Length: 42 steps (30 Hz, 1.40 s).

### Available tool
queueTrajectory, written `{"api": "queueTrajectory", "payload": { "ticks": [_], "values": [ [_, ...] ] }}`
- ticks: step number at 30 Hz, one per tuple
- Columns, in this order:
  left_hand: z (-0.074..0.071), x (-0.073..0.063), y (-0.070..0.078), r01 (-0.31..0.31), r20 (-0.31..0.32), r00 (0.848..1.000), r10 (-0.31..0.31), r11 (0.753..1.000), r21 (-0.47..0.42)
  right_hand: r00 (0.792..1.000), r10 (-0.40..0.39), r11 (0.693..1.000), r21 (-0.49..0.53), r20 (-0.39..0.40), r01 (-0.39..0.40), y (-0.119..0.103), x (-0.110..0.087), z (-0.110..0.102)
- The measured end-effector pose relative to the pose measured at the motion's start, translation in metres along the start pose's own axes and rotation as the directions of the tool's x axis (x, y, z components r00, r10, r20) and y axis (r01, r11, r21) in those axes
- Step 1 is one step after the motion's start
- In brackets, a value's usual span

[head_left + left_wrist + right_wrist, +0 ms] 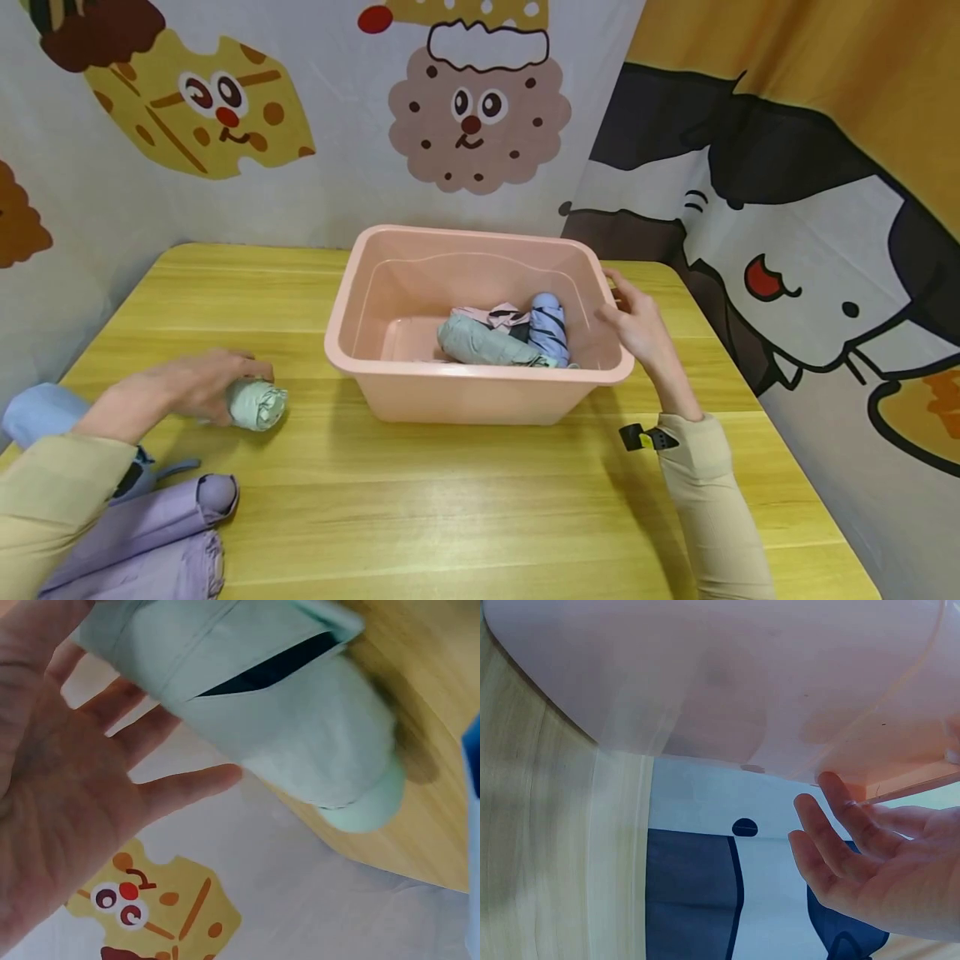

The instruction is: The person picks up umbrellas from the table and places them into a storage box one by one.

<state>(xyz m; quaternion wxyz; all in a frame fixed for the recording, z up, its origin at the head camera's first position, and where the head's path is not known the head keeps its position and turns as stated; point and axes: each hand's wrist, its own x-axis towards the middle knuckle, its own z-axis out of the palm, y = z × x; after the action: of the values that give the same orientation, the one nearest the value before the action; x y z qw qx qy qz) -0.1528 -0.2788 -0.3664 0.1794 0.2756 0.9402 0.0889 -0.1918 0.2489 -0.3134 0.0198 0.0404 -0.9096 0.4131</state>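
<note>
My left hand (206, 385) grips a rolled, mint-green folding umbrella (257, 405) at the left of the table. In the left wrist view, the umbrella (255, 705) lies across the palm side, its rounded pale end pointing away, a dark slit along its cloth. At the far side my right hand (637, 321) holds the right rim of a pink plastic bin (480, 396), the thumb over the rim and the other fingers beneath it outside. Inside the bin lie a grey-green folded umbrella (487, 340), a blue one (548, 327) and a partly hidden pink-and-black bundle (504, 315).
Two purple rolled umbrellas (150, 533) lie at the table's near left. A blue one (47, 412) is partly hidden behind the left forearm. Cartoon-printed cloth (330, 108) hangs behind the wooden table (420, 508) and along its sides.
</note>
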Motion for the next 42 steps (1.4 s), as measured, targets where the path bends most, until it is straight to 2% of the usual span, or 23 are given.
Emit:
{"api": "queueTrajectory", "payload": {
  "ticks": [3, 5, 9, 14, 17, 21, 27, 31, 37, 40, 42],
  "values": [
    [-0.004, 0.001, 0.002, -0.015, -0.108, 0.994, 0.021, 0.998, 0.058, 1.000, -0.002, 1.000, -0.002, 0.000, 0.002, 0.001, 0.000, 0.001],
    [-0.008, 0.000, 0.003, -0.024, -0.187, 0.981, 0.043, 0.994, 0.105, 1.000, 0.002, 1.000, -0.007, -0.001, -0.002, 0.001, 0.001, 0.001],
    [-0.021, -0.002, 0.007, -0.037, -0.316, 0.945, 0.088, 0.986, 0.164, 1.000, 0.003, 1.000, -0.012, -0.003, -0.003, 0.002, 0.002, 0.001],
    [-0.039, -0.004, 0.013, -0.044, -0.423, 0.895, 0.140, 0.973, 0.228, 1.000, -0.006, 1.000, -0.014, -0.013, 0.006, 0.002, 0.001, 0.002],
    [-0.049, -0.003, 0.017, -0.023, -0.483, 0.861, 0.157, 0.962, 0.270, 1.000, -0.011, 1.000, -0.008, -0.013, 0.011, 0.001, 0.001, 0.002],
    [-0.058, 0.000, 0.026, 0.017, -0.585, 0.795, 0.162, 0.958, 0.288, 1.000, -0.012, 1.000, 0.003, -0.009, 0.012, 0.001, 0.000, 0.001],
    [-0.070, 0.007, 0.040, 0.011, -0.717, 0.661, 0.221, 0.953, 0.304, 1.000, -0.006, 1.000, 0.003, -0.006, 0.006, 0.000, 0.000, 0.000],
    [-0.075, 0.012, 0.047, -0.002, -0.770, 0.587, 0.250, 0.951, 0.308, 1.000, -0.002, 1.000, -0.002, -0.003, 0.002, 0.000, 0.000, 0.001],
    [-0.082, 0.019, 0.059, -0.025, -0.812, 0.504, 0.294, 0.945, 0.327, 1.000, 0.002, 1.000, 0.002, -0.004, -0.002, 0.000, 0.000, 0.001],
    [-0.087, 0.023, 0.068, -0.042, -0.814, 0.470, 0.340, 0.930, 0.364, 1.000, 0.002, 1.000, 0.002, -0.009, -0.002, 0.002, 0.001, 0.002],
    [-0.090, 0.026, 0.075, -0.052, -0.808, 0.453, 0.377, 0.916, 0.398, 1.000, 0.003, 1.000, 0.000, -0.010, -0.003, 0.003, 0.002, 0.002]
  ]
}}
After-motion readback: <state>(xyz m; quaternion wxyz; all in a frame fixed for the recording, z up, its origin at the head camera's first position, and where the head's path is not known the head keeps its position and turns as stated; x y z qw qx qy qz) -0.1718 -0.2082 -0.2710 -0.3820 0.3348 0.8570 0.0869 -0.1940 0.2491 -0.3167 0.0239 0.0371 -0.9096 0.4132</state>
